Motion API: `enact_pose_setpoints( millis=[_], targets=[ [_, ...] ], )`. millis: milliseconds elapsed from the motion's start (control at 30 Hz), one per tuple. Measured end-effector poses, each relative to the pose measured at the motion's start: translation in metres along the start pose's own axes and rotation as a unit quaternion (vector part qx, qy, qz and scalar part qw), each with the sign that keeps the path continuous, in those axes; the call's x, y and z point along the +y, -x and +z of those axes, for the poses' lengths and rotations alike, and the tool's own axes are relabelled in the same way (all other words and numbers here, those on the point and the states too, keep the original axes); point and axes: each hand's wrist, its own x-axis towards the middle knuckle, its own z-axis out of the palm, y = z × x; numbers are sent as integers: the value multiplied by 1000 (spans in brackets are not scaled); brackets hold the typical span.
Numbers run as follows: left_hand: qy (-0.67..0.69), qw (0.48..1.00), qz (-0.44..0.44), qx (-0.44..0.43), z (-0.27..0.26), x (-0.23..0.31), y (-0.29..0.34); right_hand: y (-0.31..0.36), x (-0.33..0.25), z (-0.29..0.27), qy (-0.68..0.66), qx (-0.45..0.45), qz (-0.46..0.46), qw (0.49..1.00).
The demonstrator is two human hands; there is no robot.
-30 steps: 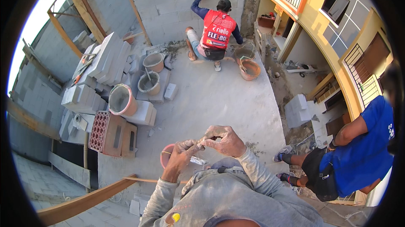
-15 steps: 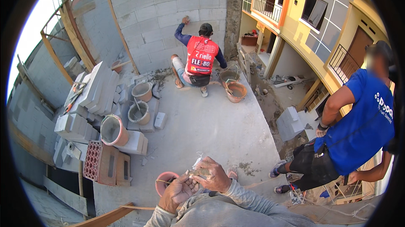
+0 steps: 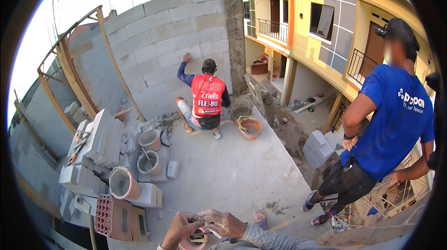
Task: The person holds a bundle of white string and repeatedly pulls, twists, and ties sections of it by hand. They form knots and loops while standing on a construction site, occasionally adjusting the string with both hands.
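Concrete blocks (image 3: 100, 138) and 3 buckets (image 3: 150, 162) lie left; left hand (image 3: 180, 226) and right hand (image 3: 226, 224) pinch a small object (image 3: 209, 219) over a pink pail (image 3: 193, 242).

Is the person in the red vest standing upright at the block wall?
No, the person in the red vest crouches low on the concrete floor, one hand raised against the block wall.

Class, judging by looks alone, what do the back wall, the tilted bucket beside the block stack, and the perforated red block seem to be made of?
Back wall: grey concrete blocks, matte, with visible mortar joints.
Tilted bucket: probably plastic, pinkish, smeared grey inside, perhaps with cement.
Perforated red block: likely fired clay, dull red-brown, its face a grid of round holes.
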Motion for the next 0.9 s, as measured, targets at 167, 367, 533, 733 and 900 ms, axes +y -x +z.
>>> enact_pose_setpoints(
  millis=[167,367,533,733,900],
  targets=[
    [-94,989,71,85,-3,13,3,-6,11,14,67,48,2,997],
    [-52,944,203,255,21,7,-5,-28,-5,18,-26,190,1,981],
    [38,883,330,333,30,5,-17,-48,-26,1,-277,155,161,934],
    [65,839,423,336,22,11,-17,-57,-51,-13,-336,120,159,921],
    [52,830,472,293,6,19,-10,-61,-67,-17,-265,96,172,944]
  ],
)
